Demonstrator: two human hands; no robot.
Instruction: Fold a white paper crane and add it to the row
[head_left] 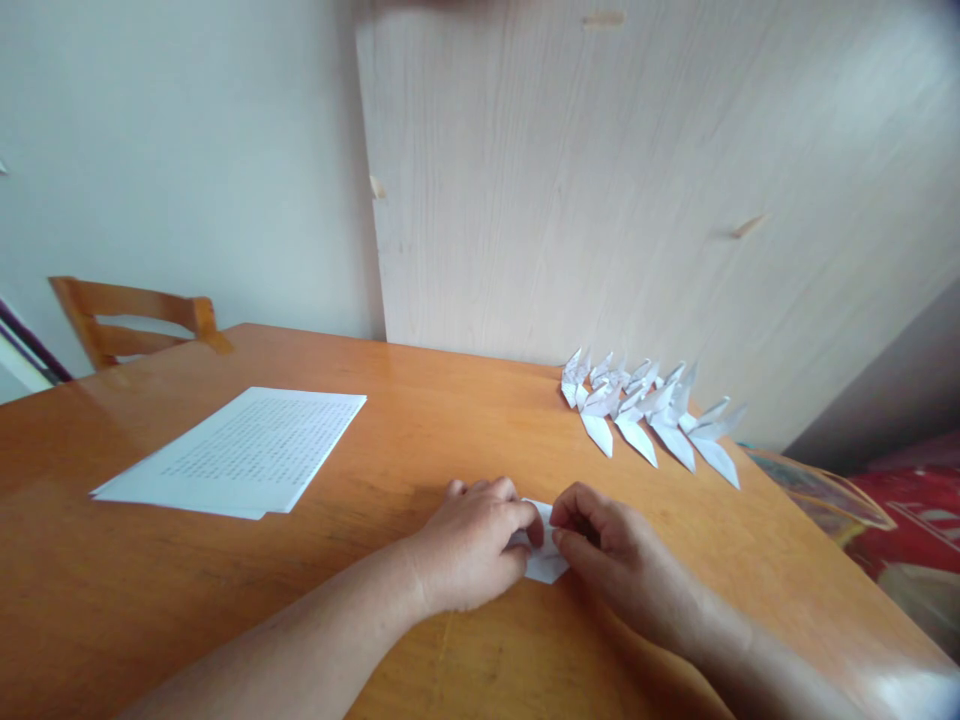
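Note:
A small piece of folded white paper [546, 570] lies on the wooden table between my two hands. My left hand [480, 545] rests over its left part, thumb and forefinger curled down onto the paper. From the other side, my right hand [611, 545] pinches the paper's right edge between thumb and fingers. Much of the paper is hidden beneath the fingers, so its exact folded shape cannot be made out. Beyond my right hand stand several folded paper birds [634, 405] in two rows.
A stack of printed sheets [255, 450] lies at the left on the wooden table [420, 410]. Behind the far left edge is a wooden chair [142, 315]. A pale wood panel [525, 200] rises along the back. Red packaging [915, 510] sits past the right edge.

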